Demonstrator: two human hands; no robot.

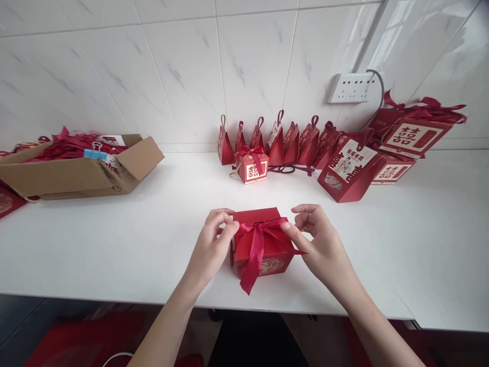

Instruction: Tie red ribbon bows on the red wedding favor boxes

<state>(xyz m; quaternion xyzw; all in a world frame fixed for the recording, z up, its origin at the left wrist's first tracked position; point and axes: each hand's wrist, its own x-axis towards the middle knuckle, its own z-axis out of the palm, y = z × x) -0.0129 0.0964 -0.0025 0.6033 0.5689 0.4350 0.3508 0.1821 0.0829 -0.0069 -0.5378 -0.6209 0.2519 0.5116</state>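
A red gift box [256,215] stands on the table in front of me, with gold print on its near face. A shiny red ribbon [256,250] is tied in a bow across its top, one tail hanging down the front and another pointing right. At the bow's left loop, the thumb and bent fingers of my left hand [214,244] close on the ribbon. My right hand [319,242] has its thumb on the right loop, with curled fingers behind it and the index finger raised. The fingertips behind the loops are partly hidden.
A cardboard box [72,181] of red ribbons, with a blue binder clip [94,154], stands left. Along the wall are several red pointed boxes [291,145] and a small bowed box [255,171]. A larger pointed box [349,171] and stacked boxes [414,135] stand right, below a socket strip [351,87].
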